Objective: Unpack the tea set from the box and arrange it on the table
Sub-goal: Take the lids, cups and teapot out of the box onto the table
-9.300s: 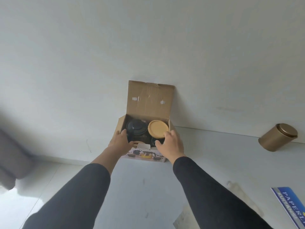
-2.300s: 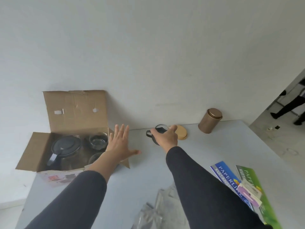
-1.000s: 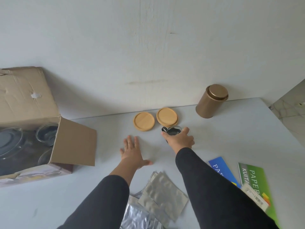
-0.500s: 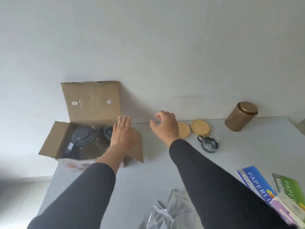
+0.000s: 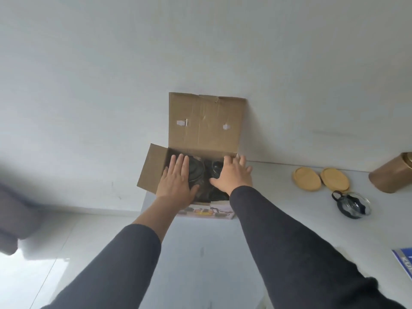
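An open cardboard box [image 5: 205,123] stands against the wall at the table's left end, its lid flap upright. Inside it I see a dark-lidded glass teapot [image 5: 196,170] and a glass cup [image 5: 215,169], both partly hidden by my hands. My left hand [image 5: 177,182] hovers flat over the teapot with fingers spread. My right hand [image 5: 234,173] reaches over the box's right side, fingers apart, holding nothing. Two round wooden coasters [image 5: 307,178] [image 5: 334,178] lie by the wall to the right. A glass cup with a black handle [image 5: 353,205] stands in front of them.
A bronze tin canister [image 5: 393,175] stands at the far right by the wall. A blue booklet [image 5: 404,260] lies at the right edge. The white table [image 5: 223,253] ends at the left just past the box, with floor below.
My right hand has let go of the glass cup, which now stands by the coasters. Both hands have moved left over the open box, and my view has swung left with them.
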`<state>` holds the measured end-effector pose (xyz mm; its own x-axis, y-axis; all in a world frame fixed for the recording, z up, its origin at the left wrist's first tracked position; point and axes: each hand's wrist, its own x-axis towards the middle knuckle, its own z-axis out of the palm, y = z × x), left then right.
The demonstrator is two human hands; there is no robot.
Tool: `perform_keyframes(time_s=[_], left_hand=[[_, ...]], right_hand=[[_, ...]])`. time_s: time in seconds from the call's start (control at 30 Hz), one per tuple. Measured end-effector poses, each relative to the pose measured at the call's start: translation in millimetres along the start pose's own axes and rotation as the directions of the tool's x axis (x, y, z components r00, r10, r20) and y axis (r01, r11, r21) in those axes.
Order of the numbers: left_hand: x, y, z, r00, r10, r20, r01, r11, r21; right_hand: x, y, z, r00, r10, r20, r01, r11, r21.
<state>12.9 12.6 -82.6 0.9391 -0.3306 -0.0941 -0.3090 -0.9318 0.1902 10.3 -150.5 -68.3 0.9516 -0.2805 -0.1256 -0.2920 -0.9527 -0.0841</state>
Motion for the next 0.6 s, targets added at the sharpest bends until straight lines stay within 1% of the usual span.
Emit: perform_keyframes(time_s=[0.07,0.17,0.27,0.33,0.4,0.47,0.53,0.6], left_hand=[[0,-1,2,1.0,0.002,-0.016,-0.002,1.0,0.0],[0,-1,4,1.0,0.004,-0.026,-0.004,1.0,-0.007],[-1,-1,5,0.999,0.015,-0.03,-0.015,1.0,-0.01],[-2,-2,5,1.0,0.014,-0.021,-0.014,1.0,-0.016],[-1,-3,3,1.0,0.011,-0.006,-0.011,0.999,-0.05],[-1,0,0,1.0,-0.004,-0.021,0.001,0.995,-0.101],[-1,10,-4,0.995,-0.022,-0.102,0.006,0.988,-0.152],[0,29,-6,0.98,-0.003,-0.197,-0.034,0.982,-0.186]], right_hand=[[5,-5,3,1.0,0.021,-0.018,-0.021,1.0,-0.007],[8,-10,5,0.995,0.041,-0.087,-0.041,0.999,0.0],[5,-10,3,0.985,0.031,-0.171,-0.021,0.998,0.059],[0,-8,-2,0.971,0.024,-0.238,0.025,0.98,0.199],[-6,-3,-11,0.949,0.032,-0.312,0.095,0.919,0.382],[-14,6,-20,0.919,0.045,-0.391,0.169,0.852,0.496],[-24,22,-26,0.877,0.058,-0.477,0.251,0.792,0.557],[-36,43,-26,0.834,0.091,-0.544,0.306,0.744,0.594]])
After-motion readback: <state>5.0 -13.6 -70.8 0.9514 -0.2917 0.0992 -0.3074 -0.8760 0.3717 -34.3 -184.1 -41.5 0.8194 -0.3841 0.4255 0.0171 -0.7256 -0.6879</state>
